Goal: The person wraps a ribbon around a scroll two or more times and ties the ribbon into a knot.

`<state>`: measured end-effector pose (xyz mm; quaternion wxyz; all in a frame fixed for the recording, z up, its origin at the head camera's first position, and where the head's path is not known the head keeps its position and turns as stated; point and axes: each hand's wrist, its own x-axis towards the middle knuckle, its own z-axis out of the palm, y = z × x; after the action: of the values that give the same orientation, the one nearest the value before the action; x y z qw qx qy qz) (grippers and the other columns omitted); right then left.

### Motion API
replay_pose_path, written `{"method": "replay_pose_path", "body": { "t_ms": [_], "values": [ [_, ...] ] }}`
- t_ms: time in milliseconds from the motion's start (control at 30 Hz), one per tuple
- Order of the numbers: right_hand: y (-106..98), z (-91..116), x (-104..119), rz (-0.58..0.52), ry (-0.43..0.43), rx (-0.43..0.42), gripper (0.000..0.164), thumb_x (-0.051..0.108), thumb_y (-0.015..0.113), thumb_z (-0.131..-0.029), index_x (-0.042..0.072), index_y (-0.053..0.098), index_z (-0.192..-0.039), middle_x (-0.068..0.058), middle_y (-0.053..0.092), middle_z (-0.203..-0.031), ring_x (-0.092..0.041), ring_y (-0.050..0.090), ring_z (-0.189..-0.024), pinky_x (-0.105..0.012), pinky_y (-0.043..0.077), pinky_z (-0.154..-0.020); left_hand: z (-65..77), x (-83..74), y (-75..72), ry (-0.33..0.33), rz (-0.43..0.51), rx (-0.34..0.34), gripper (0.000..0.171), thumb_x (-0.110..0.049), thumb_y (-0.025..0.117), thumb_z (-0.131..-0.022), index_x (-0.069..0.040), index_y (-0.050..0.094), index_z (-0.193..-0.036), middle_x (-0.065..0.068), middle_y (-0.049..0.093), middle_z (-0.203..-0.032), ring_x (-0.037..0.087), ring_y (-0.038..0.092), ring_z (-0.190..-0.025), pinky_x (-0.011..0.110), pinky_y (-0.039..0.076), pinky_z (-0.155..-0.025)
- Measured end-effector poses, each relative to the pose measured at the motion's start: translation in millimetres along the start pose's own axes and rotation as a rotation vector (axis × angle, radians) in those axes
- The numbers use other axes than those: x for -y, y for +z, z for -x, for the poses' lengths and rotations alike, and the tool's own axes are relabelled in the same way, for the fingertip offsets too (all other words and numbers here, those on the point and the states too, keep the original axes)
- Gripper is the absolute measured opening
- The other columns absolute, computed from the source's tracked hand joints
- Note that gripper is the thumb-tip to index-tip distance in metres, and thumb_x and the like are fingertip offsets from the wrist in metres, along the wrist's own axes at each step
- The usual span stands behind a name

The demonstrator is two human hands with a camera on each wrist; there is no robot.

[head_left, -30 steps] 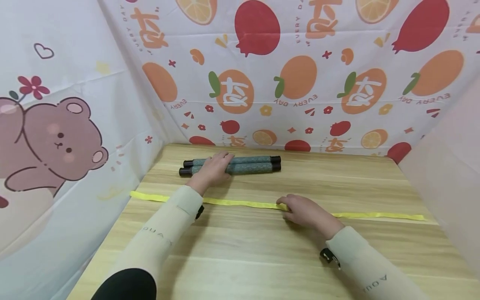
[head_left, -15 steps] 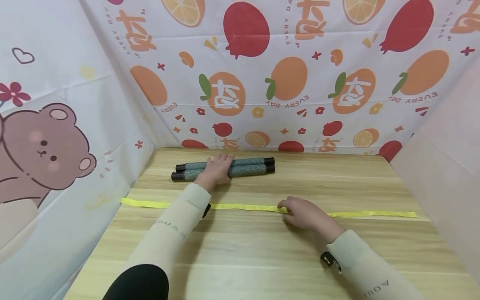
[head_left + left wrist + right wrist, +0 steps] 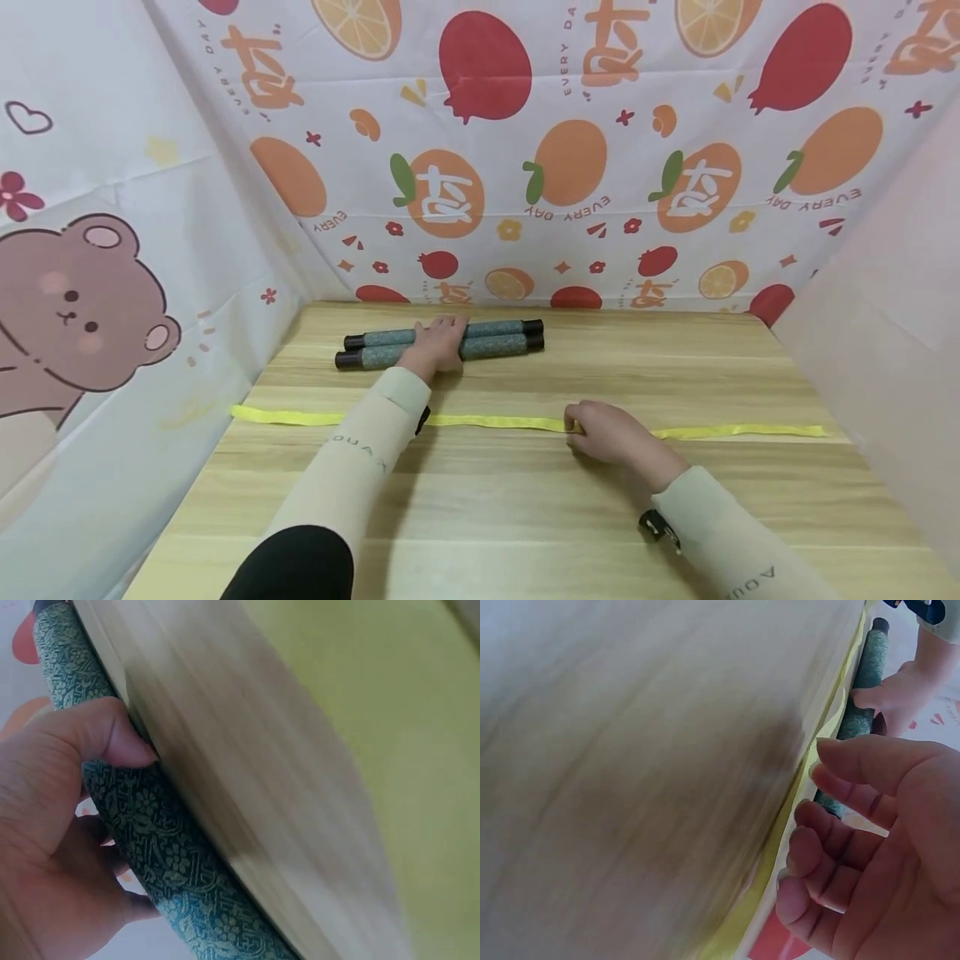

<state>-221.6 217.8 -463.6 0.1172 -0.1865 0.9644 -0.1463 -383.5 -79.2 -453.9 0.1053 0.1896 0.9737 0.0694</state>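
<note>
Two rolled scrolls, a front one [image 3: 495,346] and a rear one [image 3: 491,327], lie side by side towards the back of the table, in green patterned fabric with black end knobs. My left hand [image 3: 438,343] reaches across their middle and grips them. In the left wrist view, its thumb presses on the near scroll [image 3: 169,855] while its fingers go round the far side. A long yellow ribbon [image 3: 495,422] stretches flat across the table in front of the scrolls. Right of centre, my right hand [image 3: 611,433] pinches it between thumb and forefinger; the other fingers are curled.
The wooden table [image 3: 480,517] is bordered by a white curtain [image 3: 570,275] with printed fruit at the back. At the left hangs another curtain [image 3: 202,275] with a bear, and a pale panel [image 3: 892,333] stands at the right. A black rounded shape [image 3: 296,567] covers part of the left sleeve.
My right fingers have drawn together on the ribbon. My left hand keeps its place on the scrolls. The head view has shifted slightly, so the scene sits further left and lower.
</note>
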Motion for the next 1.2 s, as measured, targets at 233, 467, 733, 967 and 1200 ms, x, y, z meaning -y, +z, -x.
{"method": "replay_pose_path", "body": {
  "t_ms": [233,467,733,967,1200],
  "values": [
    [5,2,1,-0.023,0.034,0.032,0.007,0.020,0.067,-0.092,0.018,0.065,-0.098,0.005,0.065,-0.091,-0.011,0.054,-0.078,-0.036,0.049,-0.076,4.0,-1.3,3.4,-0.051,-0.035,0.014,0.080,-0.022,0.067,-0.092,-0.012,0.021,-0.157,0.019,0.028,-0.159,0.042,0.024,-0.145,0.073,0.008,-0.111],
    [7,1,2,-0.034,0.032,0.040,0.007,0.020,0.065,-0.093,0.020,0.064,-0.100,0.006,0.065,-0.092,-0.010,0.055,-0.078,-0.036,0.049,-0.076,11.6,-2.2,5.2,-0.043,-0.058,-0.016,0.073,-0.020,0.067,-0.092,-0.012,0.029,-0.154,0.018,0.032,-0.156,0.042,0.026,-0.144,0.073,0.010,-0.111],
    [3,2,0,-0.038,0.056,0.029,0.007,0.021,0.067,-0.092,0.020,0.065,-0.099,0.005,0.064,-0.091,-0.012,0.054,-0.077,-0.036,0.048,-0.075,20.3,-5.2,-0.9,0.101,-0.123,-0.142,0.063,-0.009,0.069,-0.090,-0.013,0.041,-0.146,0.015,0.043,-0.148,0.039,0.034,-0.139,0.069,0.013,-0.114],
    [-1,2,-1,-0.045,0.049,0.031,0.007,0.021,0.067,-0.092,0.018,0.065,-0.098,0.005,0.064,-0.088,-0.013,0.053,-0.075,-0.037,0.048,-0.074,31.5,-11.2,-8.2,0.230,-0.160,-0.212,0.060,-0.002,0.071,-0.086,-0.011,0.045,-0.140,0.013,0.048,-0.144,0.035,0.038,-0.138,0.064,0.007,-0.118],
    [-1,5,-5,-0.054,0.037,0.018,0.007,0.020,0.066,-0.092,0.017,0.066,-0.097,0.005,0.060,-0.081,-0.014,0.052,-0.071,-0.036,0.047,-0.070,44.1,-16.1,-8.5,0.335,-0.156,-0.243,0.063,0.010,0.072,-0.082,-0.008,0.046,-0.136,0.014,0.047,-0.138,0.034,0.038,-0.136,0.059,0.008,-0.120]
  ]
}}
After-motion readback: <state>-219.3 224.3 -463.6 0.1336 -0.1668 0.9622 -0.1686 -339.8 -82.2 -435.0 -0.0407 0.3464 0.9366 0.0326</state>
